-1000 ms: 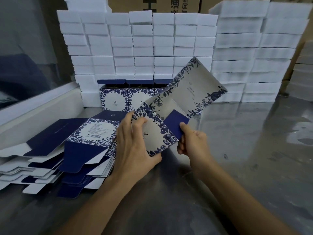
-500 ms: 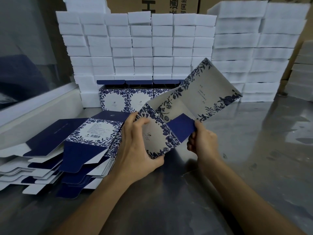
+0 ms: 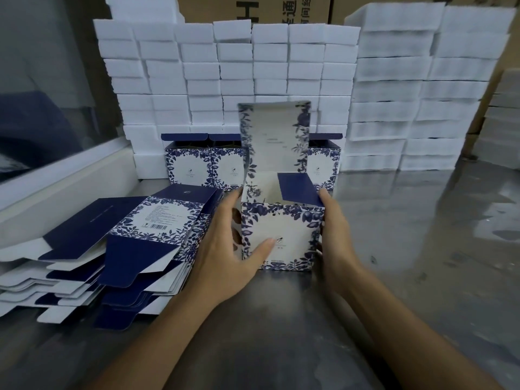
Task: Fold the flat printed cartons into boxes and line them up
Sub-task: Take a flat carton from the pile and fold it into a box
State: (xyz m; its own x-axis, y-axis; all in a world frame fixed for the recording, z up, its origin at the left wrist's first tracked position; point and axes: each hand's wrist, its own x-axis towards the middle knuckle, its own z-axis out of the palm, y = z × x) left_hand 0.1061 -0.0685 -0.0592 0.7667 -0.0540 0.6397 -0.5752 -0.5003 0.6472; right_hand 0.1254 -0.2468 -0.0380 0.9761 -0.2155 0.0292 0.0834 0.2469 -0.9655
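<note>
A shiny grey table [image 3: 422,277] carries flat cartons [image 3: 118,249] at left, folded boxes [image 3: 197,164] behind, and stacked white foam blocks [image 3: 281,66].

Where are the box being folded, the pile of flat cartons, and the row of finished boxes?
box being folded [image 3: 282,237], head view, front panel
pile of flat cartons [image 3: 157,220], head view, top carton's printed panel
row of finished boxes [image 3: 187,167], head view, leftmost box's front

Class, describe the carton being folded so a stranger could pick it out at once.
Start at the wall of white foam blocks, then the row of finished boxes before it. Nearer, between both hands, stands the held carton: only it has its lid panel upright and is gripped.
</note>
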